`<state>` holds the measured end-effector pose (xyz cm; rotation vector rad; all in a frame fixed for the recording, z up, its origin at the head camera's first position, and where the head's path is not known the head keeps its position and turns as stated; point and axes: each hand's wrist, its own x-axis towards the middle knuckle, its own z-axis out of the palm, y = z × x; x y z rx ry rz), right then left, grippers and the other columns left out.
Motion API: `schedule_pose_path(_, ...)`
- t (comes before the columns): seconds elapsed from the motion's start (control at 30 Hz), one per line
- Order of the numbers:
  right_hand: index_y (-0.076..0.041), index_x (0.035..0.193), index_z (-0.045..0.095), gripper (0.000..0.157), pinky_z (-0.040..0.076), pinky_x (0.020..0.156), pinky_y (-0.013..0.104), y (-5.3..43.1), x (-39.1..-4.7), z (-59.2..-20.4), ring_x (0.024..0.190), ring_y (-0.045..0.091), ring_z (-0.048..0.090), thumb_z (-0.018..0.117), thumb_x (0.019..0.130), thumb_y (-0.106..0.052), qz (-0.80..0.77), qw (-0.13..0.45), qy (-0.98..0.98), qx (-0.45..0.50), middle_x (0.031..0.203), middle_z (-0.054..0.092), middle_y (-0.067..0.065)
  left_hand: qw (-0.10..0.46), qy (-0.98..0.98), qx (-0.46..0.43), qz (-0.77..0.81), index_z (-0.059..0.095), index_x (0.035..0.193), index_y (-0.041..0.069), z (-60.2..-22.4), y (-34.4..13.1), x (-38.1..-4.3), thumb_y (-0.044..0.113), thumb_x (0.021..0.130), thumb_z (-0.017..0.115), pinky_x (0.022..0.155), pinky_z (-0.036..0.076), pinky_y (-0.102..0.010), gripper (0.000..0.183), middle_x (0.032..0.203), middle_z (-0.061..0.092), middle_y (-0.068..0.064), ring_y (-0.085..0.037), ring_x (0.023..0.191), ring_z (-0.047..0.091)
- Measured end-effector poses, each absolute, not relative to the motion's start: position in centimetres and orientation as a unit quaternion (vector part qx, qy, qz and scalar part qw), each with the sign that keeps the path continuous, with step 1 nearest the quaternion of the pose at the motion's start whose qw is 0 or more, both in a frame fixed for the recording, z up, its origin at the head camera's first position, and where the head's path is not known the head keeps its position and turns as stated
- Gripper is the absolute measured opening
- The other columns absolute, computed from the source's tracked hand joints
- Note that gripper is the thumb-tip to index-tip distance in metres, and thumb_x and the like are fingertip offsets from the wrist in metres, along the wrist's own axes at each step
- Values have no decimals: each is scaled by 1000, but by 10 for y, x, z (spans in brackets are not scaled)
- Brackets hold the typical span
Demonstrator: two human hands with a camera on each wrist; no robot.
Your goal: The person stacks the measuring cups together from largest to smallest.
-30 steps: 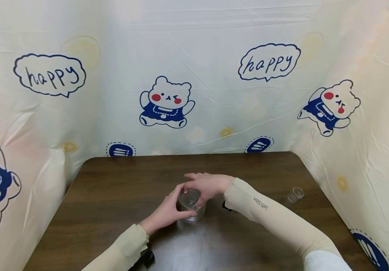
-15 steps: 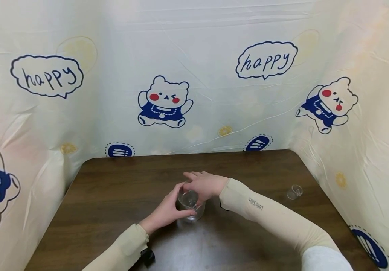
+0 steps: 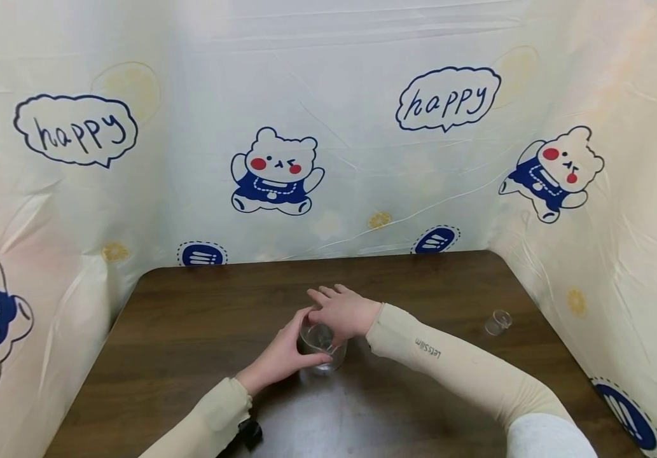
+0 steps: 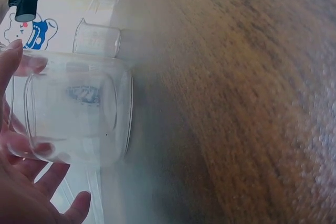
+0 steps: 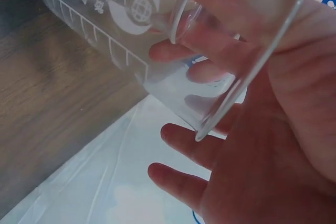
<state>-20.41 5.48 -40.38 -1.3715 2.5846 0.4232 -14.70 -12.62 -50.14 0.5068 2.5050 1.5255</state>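
Our left hand (image 3: 282, 359) curves around the outside of a large, white-marked, clear glass beaker (image 5: 118, 30), thumb on the near side and fingers on the far side, spread as wide as its wall. Our right hand (image 3: 342, 313) reaches into its mouth from above, thumb and a finger seeming to pinch a narrower clear glass vessel (image 4: 71, 108) near its rim, with other fingers extended. That vessel sits inside the beaker, which is upright around the middle of a dark brown wooden table (image 3: 219, 305). We judge the nesting of these two well along; whether the inner base touches bottom we cannot tell, and neither hand has let go. A small, clear, cylindrical glass beaker (image 3: 498, 322) stands outside, untouched, toward the table's right edge. Moving room looks widest to the left; on the right, our cream fabric sleeve (image 3: 454, 359) crosses nearer us than the small beaker. Behind the far edge hangs a pale cloth printed with bears (image 3: 362, 172).
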Motion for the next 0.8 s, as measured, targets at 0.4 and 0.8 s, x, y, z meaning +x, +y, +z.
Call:
schedule_pose_path(0.4, -34, 136, 66, 62, 34, 119, 54, 53, -205, -403, 151, 32, 38, 90, 80, -48, 158, 71, 874, -455, 166, 38, 9, 80, 837, 172, 513, 33, 157, 22, -500, -127, -150, 38, 82, 91, 111, 43, -55, 96, 151, 51, -4, -33, 134, 55)
schedule_pose_path(0.8, -33, 136, 68, 61, 33, 120, 54, 53, -200, -397, 150, 32, 39, 91, 80, -44, 157, 86, 880, -440, 161, 47, 5, 77, 838, 173, 511, 33, 158, 21, -503, -126, -147, 40, 82, 90, 106, 47, -55, 96, 150, 51, -5, -30, 130, 56)
